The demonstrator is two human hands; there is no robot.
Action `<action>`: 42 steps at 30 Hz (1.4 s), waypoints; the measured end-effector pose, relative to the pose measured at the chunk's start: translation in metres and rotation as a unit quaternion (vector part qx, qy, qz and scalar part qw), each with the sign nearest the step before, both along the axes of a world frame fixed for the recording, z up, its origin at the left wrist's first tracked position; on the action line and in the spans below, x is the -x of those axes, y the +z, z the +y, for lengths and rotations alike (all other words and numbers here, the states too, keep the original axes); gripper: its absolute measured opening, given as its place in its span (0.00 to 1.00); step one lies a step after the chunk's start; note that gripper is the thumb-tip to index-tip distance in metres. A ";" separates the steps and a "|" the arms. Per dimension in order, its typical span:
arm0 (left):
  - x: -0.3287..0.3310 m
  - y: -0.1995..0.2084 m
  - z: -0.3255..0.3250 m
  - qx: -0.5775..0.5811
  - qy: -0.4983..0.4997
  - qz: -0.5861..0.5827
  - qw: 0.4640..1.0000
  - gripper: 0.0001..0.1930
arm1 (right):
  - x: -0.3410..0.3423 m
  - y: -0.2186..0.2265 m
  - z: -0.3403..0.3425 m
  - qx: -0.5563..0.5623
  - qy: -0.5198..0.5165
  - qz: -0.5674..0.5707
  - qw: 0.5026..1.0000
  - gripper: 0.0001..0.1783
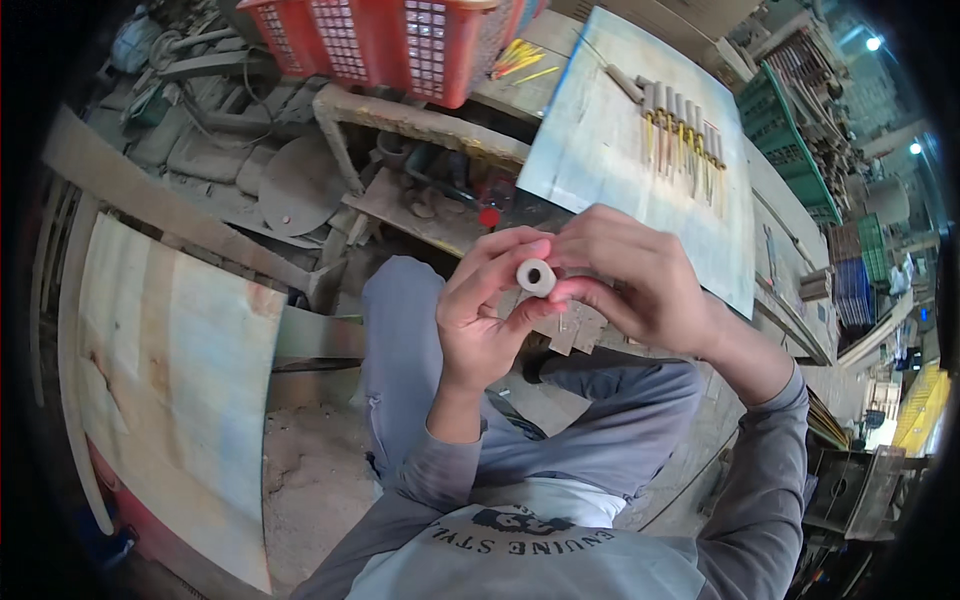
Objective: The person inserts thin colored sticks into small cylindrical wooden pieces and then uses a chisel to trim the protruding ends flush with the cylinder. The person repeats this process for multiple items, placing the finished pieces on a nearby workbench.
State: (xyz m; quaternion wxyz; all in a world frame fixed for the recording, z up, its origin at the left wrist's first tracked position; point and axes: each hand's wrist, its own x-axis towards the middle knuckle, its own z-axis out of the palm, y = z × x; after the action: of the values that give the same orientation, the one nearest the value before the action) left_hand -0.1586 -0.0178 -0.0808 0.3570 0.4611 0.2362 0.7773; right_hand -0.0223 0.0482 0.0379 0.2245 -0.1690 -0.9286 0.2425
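Observation:
A pale, round, hollow tube (536, 278) points its open end up between my hands, with a dark hole in the middle. From its left side, the fingers and thumb of my left hand (484, 300) close around it. My right hand (635, 275) pinches it from the right, thumb at the near side and the other fingers curled over the far side. The rest of the tube's length is hidden below its end. Beyond my right hand, a row of several grey cylinders with yellowish ends and thin rods (682, 125) lies on a pale board (590, 150).
A red plastic basket (440, 50) stands at the far side, with several yellow sticks (520, 58) beside it. At the left is another pale board (180, 370). A green crate (790, 140) sits at the far right. My legs are crossed below my hands.

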 end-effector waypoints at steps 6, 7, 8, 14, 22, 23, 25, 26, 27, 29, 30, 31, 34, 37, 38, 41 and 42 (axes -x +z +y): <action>0.023 -0.003 0.001 0.048 -0.010 -0.107 0.993 0.26 | 0.040 -0.014 0.103 -0.028 -0.117 -0.039 0.992 0.06; 0.023 -0.001 0.004 0.049 -0.015 -0.131 0.990 0.27 | 0.042 -0.022 0.132 -0.065 -0.164 -0.071 0.982 0.08; 0.024 -0.001 0.006 0.047 -0.022 -0.102 0.993 0.26 | 0.039 -0.036 0.162 -0.085 -0.215 -0.069 0.970 0.09; 0.030 -0.001 0.009 0.065 -0.052 -0.112 0.990 0.24 | 0.050 -0.080 0.252 -0.103 -0.244 -0.149 0.953 0.13; 0.043 -0.012 0.012 0.075 -0.026 -0.083 0.993 0.26 | 0.048 -0.095 0.282 -0.181 -0.082 -0.081 0.977 0.11; 0.043 -0.012 0.012 0.076 -0.029 -0.078 0.994 0.26 | 0.048 -0.094 0.287 -0.188 -0.069 -0.081 0.976 0.10; 0.042 -0.011 0.013 0.078 -0.034 -0.067 0.994 0.26 | 0.046 -0.092 0.294 -0.185 -0.053 -0.096 0.977 0.09; 0.042 -0.011 0.013 0.076 -0.040 -0.078 0.993 0.25 | 0.047 -0.090 0.297 -0.175 -0.050 -0.110 0.977 0.08; 0.041 -0.011 0.013 0.073 -0.046 -0.088 0.992 0.24 | 0.047 -0.089 0.298 -0.164 -0.046 -0.124 0.977 0.07; 0.041 -0.011 0.013 0.068 -0.051 -0.099 0.991 0.24 | 0.049 -0.085 0.301 -0.202 -0.032 -0.142 0.969 0.07; 0.041 -0.011 0.013 0.066 -0.050 -0.100 0.992 0.23 | 0.049 -0.083 0.300 -0.220 -0.025 -0.150 0.964 0.07; 0.041 -0.010 0.013 0.064 -0.049 -0.101 0.992 0.23 | 0.048 -0.082 0.299 -0.229 -0.017 -0.145 0.962 0.07; 0.040 -0.009 0.013 0.060 -0.053 -0.101 0.992 0.23 | 0.043 -0.076 0.299 -0.248 -0.019 -0.109 0.962 0.08; 0.040 -0.009 0.013 0.058 -0.048 -0.098 0.992 0.23 | 0.036 -0.071 0.299 -0.186 -0.090 -0.053 0.977 0.08; 0.040 -0.009 0.013 0.059 -0.051 -0.100 0.992 0.23 | 0.033 -0.069 0.297 -0.131 -0.129 -0.047 0.982 0.08; 0.036 -0.009 0.013 0.062 -0.060 -0.099 0.991 0.23 | 0.033 -0.065 0.292 -0.096 -0.171 -0.063 0.979 0.08; 0.035 -0.010 0.014 0.063 -0.063 -0.095 0.991 0.23 | 0.035 -0.064 0.292 -0.101 -0.176 -0.070 0.977 0.08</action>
State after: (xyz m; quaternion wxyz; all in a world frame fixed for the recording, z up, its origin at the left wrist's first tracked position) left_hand -0.1934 -0.0042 -0.0912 0.4546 0.3758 0.2203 0.7769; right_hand -0.0576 0.3401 -0.0263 0.2138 -0.3229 -0.9174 0.0915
